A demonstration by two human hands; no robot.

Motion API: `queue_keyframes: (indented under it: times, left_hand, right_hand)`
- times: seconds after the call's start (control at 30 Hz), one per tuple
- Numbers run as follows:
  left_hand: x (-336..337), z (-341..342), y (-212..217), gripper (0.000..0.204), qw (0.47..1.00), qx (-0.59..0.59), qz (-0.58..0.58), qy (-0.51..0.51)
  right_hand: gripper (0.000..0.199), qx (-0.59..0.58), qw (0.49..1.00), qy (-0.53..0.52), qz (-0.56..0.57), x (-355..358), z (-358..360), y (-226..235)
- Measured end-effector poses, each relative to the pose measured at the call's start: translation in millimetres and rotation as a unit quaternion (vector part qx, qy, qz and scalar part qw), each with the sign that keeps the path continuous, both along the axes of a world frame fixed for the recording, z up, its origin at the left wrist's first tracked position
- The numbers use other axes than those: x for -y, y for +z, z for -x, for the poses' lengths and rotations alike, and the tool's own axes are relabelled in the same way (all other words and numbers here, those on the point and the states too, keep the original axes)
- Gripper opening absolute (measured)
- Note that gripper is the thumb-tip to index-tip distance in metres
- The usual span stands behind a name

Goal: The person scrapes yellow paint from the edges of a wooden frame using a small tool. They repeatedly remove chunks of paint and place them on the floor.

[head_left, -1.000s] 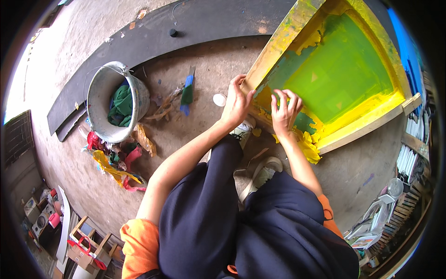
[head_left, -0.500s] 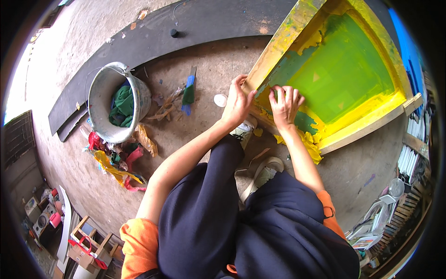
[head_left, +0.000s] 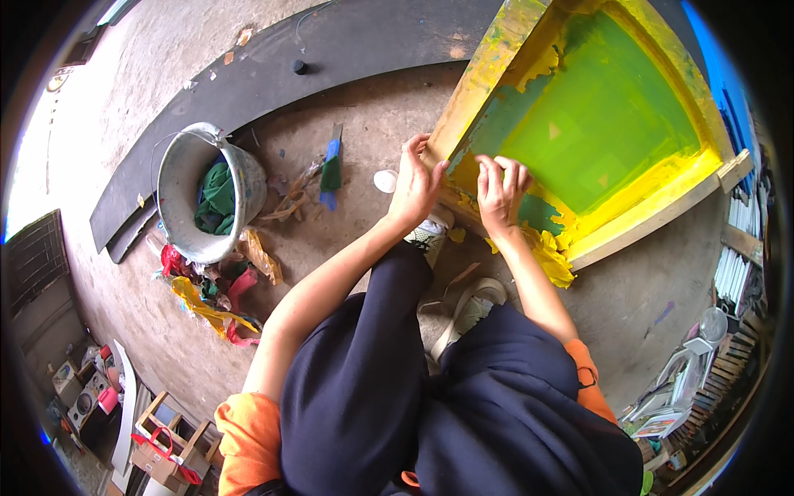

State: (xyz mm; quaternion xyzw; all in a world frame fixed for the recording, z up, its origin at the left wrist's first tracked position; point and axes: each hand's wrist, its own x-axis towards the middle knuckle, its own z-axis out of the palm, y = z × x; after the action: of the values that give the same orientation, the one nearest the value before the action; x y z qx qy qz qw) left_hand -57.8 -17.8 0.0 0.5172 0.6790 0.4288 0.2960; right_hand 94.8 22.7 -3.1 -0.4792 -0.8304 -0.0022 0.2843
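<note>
Concrete floor is showing; grey bucket is sitting at left. Wooden frame is resting upper right, left hand grasping its near-left corner. Right hand is curling beside yellow film; can't tell if pinching.

A yellow-smeared wooden frame is sitting askew at far right, its green screen showing ragged yellow patches toward the left, while crumpled yellow film is bunching at the near corner.
</note>
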Motion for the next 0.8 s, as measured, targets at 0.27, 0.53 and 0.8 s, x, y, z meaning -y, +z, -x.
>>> queue_keyframes:
  times: [0.27, 0.53, 0.8]
  left_hand:
    - [-0.2, -2.1, -0.8, 0.051, 1.000, 0.008, 0.003, 0.001]
    - [2.2, 1.0, -1.8, 0.053, 0.999, 0.000, 0.030, -0.019]
    - [-0.1, 0.5, -0.8, 0.054, 1.000, 0.005, 0.023, -0.018]
  right_hand:
    - [0.035, 0.060, 0.997, 0.034, 0.038, 11.1, -8.9, -9.9]
    - [0.041, 0.018, 0.998, 0.018, 0.052, 15.4, -7.6, -6.9]
    - [0.038, 0.032, 0.996, -0.002, 0.089, 13.2, 0.1, -4.0]
